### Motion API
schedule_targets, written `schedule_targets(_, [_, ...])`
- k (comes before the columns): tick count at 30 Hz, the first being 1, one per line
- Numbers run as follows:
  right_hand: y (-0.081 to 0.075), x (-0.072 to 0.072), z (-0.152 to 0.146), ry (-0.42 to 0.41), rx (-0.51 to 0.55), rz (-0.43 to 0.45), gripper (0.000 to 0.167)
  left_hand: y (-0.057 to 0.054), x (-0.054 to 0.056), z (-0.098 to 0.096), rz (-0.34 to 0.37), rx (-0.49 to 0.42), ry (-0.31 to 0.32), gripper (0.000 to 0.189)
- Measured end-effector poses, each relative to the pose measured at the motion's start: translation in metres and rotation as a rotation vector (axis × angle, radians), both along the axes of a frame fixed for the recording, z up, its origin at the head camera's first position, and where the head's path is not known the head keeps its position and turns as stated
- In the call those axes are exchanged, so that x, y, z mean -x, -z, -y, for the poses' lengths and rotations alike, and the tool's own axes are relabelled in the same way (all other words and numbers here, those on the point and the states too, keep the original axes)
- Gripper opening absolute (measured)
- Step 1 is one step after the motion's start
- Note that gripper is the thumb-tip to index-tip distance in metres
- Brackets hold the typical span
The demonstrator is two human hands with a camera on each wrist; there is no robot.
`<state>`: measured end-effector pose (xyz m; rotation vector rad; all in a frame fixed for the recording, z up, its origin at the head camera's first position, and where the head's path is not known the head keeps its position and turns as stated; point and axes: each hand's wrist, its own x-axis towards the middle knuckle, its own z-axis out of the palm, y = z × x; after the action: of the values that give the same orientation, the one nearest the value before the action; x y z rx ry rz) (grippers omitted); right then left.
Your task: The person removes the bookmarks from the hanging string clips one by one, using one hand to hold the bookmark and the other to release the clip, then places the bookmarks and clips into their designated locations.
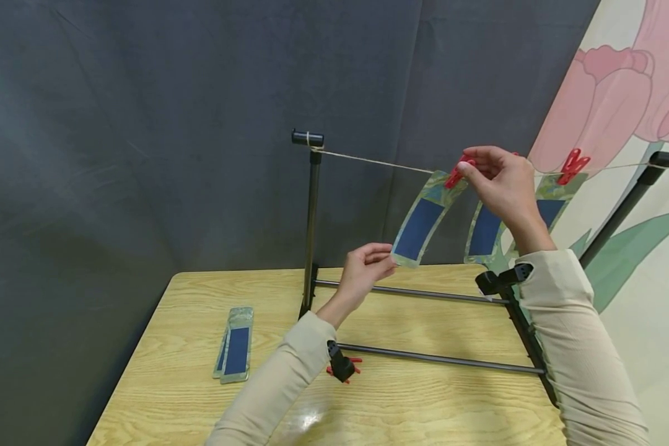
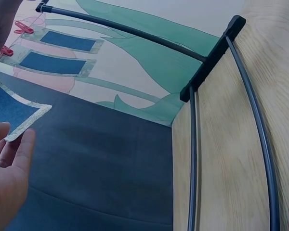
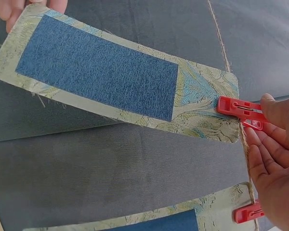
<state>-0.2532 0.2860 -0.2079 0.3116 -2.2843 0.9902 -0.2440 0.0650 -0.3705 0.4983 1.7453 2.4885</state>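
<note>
A patterned green fabric strip (image 1: 420, 228) with a dark blue panel hangs slanted from the twine (image 1: 376, 162). My left hand (image 1: 364, 271) pinches its lower corner between thumb and fingers. At its top edge, my right hand (image 1: 502, 186) holds a red clothespin (image 3: 229, 106) by the handles. In the right wrist view the clothespin's tips lie over the strip's top edge, at the twine. To the right hang two more such strips; the nearer strip (image 1: 484, 234) is partly behind my right hand, and the farther one has a red clothespin (image 1: 573, 166) at its top.
A black frame (image 1: 312, 217) stands on the wooden table (image 1: 189, 322) and carries the twine between its posts. More strips (image 1: 237, 350) lie overlapping at the left. Red clothespins (image 1: 355, 360) lie partly hidden under my left wrist camera. A dark curtain (image 1: 201, 124) hangs behind.
</note>
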Motion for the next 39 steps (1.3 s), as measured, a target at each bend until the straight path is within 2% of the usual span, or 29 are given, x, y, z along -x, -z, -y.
schedule_targets(11, [0.0014, 0.0, 0.0011, -0.017, -0.003, -0.01, 0.039, -0.0024, -0.0005, -0.0053, -0.013, -0.009, 0.017, 0.028])
schedule_targets(22, [0.0007, 0.0001, 0.0023, -0.04, 0.018, -0.013, 0.036, -0.0014, 0.0008, -0.0077, -0.033, -0.033, -0.001, 0.026])
schedule_targets(39, [0.0027, 0.0023, 0.0037, -0.042, 0.008, -0.082, 0.029, 0.0007, 0.004, -0.0073, -0.05, -0.039, -0.015, 0.026])
